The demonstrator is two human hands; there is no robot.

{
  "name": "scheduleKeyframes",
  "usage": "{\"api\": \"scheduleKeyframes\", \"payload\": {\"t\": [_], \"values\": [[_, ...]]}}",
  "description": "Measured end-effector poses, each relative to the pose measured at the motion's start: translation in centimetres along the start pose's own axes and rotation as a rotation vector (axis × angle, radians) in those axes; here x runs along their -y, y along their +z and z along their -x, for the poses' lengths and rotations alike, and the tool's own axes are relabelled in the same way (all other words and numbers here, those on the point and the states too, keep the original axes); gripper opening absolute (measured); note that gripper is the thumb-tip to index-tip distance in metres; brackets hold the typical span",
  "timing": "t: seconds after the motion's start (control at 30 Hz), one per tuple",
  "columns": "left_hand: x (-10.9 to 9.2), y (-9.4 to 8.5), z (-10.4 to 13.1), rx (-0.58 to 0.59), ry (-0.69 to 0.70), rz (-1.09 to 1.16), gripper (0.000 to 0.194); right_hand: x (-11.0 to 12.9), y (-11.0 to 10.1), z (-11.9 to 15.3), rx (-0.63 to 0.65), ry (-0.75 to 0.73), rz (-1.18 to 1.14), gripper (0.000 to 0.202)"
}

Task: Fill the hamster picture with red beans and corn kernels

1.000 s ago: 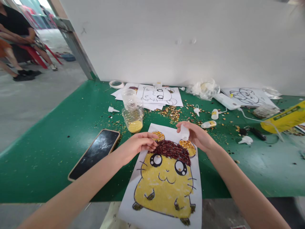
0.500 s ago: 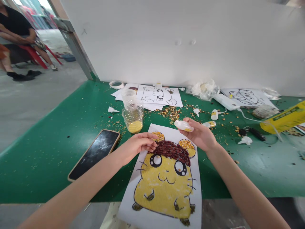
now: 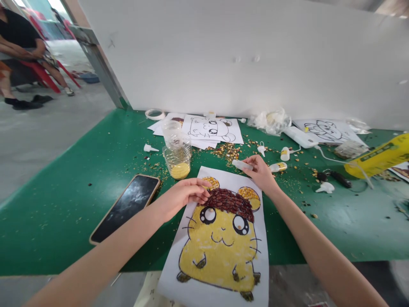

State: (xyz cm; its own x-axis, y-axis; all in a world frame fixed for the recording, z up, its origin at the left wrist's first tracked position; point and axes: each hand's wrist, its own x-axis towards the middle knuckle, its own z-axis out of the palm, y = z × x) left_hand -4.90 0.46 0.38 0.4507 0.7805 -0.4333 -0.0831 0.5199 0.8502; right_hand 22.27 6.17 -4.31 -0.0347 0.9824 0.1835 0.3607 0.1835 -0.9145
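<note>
A hamster picture (image 3: pixel 220 260) lies before me, its sheet reaching past the table's front edge. Yellow grains cover the face and body, dark red beans the top of the head, and corn kernels fill the left ear and part of the right. My left hand (image 3: pixel 188 194) is over the left ear and the edge of the red beans, fingertips pinched together; whatever they hold is too small to make out. In my right hand (image 3: pixel 260 172), closed above the sheet's upper right corner, is a small white glue bottle (image 3: pixel 242 165), tilted nearly level with its end pointing left.
Left of the sheet lies a phone (image 3: pixel 126 209). Clear plastic cups (image 3: pixel 177 153), the front one with yellow grains, stand behind it. Loose kernels (image 3: pixel 228 151), white nozzle caps (image 3: pixel 325 187), another small bottle (image 3: pixel 277 167), line drawings (image 3: pixel 211 128) and a yellow bag (image 3: pixel 380 157) are spread around.
My right hand has turned the glue bottle slightly and lowered it a little toward the table. My left hand stays at the left ear. The view has shifted slightly.
</note>
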Motion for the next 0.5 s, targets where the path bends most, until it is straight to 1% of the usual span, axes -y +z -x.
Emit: {"api": "scheduleKeyframes", "payload": {"t": [0.07,0.17,0.27,0.37,0.5], "values": [[0.11,-0.03,-0.06,0.0,0.003,0.005,0.02,0.02,-0.06,0.05,-0.009,-0.048,0.103,0.027],[0.22,0.05,-0.12,-0.034,0.021,0.01,0.017,0.27,-0.08,0.22,-0.044,-0.117,0.222,0.028],[0.13,0.25,-0.04,-0.079,0.066,0.008,0.01,0.38,-0.06,0.4,-0.065,-0.153,0.295,0.03],[-0.09,0.44,0.18,-0.107,0.091,-0.012,0.009,0.46,-0.06,0.57,-0.056,-0.181,0.358,0.03],[-0.31,0.56,0.43,-0.091,0.069,-0.022,0.01,0.75,-0.08,0.75,-0.049,-0.207,0.413,0.03]]}}
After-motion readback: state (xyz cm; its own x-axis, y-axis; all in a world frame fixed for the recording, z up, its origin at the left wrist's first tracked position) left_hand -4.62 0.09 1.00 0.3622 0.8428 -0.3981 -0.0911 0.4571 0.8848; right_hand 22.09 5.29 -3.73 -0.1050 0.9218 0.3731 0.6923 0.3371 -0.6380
